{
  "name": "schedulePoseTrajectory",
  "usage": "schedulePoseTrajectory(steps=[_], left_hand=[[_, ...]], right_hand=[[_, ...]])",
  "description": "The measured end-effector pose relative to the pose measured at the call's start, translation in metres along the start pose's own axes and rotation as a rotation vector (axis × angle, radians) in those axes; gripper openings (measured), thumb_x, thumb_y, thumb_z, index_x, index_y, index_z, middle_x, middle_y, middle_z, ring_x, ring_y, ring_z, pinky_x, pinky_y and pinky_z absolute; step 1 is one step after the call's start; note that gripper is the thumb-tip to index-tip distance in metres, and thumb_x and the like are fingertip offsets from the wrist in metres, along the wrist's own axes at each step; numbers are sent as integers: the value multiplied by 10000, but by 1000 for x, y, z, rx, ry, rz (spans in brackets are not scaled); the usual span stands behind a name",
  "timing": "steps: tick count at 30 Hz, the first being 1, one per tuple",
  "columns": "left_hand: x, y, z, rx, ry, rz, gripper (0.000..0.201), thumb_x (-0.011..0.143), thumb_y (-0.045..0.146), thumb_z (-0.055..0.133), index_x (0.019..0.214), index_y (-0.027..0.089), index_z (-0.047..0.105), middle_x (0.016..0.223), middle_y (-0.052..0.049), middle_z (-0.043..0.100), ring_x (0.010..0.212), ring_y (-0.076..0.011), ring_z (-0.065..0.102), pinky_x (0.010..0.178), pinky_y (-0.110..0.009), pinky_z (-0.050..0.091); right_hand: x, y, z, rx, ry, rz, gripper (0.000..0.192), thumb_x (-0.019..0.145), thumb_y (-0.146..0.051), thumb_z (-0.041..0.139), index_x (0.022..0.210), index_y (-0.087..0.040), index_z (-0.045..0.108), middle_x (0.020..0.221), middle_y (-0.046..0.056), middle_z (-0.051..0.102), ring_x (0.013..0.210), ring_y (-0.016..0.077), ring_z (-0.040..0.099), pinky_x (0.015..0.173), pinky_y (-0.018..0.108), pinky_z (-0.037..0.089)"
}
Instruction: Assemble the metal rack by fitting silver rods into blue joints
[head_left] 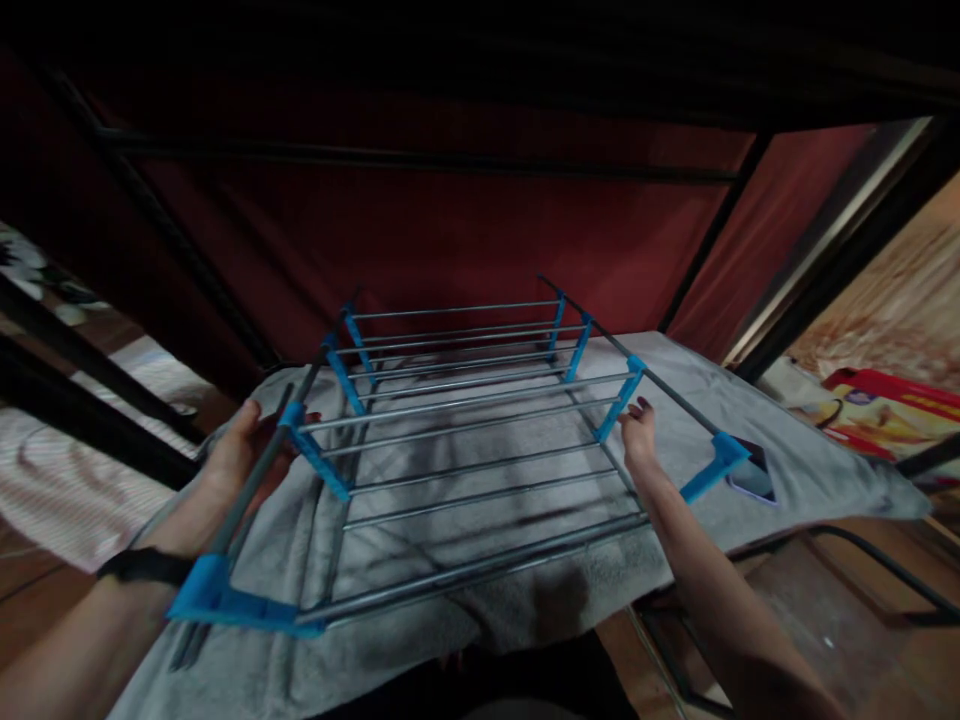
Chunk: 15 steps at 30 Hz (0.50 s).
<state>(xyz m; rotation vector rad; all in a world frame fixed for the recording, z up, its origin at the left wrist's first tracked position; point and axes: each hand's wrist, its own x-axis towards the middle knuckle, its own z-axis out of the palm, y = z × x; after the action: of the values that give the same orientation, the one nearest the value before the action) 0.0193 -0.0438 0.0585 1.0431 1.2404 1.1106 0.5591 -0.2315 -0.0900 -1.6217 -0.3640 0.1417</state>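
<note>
A metal shoe rack with grey rods and blue plastic connectors lies on a grey towel, inside a dark red fabric wardrobe. My left hand grips the rack's left side pole near a blue connector. My right hand reaches up to the right side, its fingers touching a blue connector. A black band sits on my left wrist.
Black metal frame poles cross the red fabric back wall. A phone lies on the towel at the right. A red and yellow package sits at the far right. Striped cloth lies at the left.
</note>
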Motion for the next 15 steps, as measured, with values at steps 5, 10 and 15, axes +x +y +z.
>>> schedulePoseTrajectory(steps=[5, 10, 15], left_hand=[[0, -54, -47, 25, 26, -151, 299, 1030, 339, 412, 1071, 108, 598, 896, -27, 679, 974, -186, 637, 964, -329, 513], [-20, -112, -61, 145, -67, -167, 293, 808, 287, 719, 1045, 133, 641, 954, -60, 733, 982, -212, 670, 968, -328, 517], [-21, -144, -55, 372, -179, -67, 622, 507, 584, 861, 943, 180, 680, 934, -88, 739, 934, -300, 686, 868, -407, 554]], right_hand=[[-38, 18, -2, -27, -240, -29, 397, 674, -349, 562, 1034, -189, 615, 1011, 69, 661, 927, 209, 622, 877, 371, 526], [-82, 24, 30, -300, -864, -166, 249, 714, -226, 553, 905, -193, 710, 949, 67, 737, 913, 223, 673, 908, 399, 532], [-108, 13, 65, -588, -1186, -463, 222, 862, -143, 520, 937, -179, 726, 950, 65, 733, 864, 188, 676, 881, 338, 526]])
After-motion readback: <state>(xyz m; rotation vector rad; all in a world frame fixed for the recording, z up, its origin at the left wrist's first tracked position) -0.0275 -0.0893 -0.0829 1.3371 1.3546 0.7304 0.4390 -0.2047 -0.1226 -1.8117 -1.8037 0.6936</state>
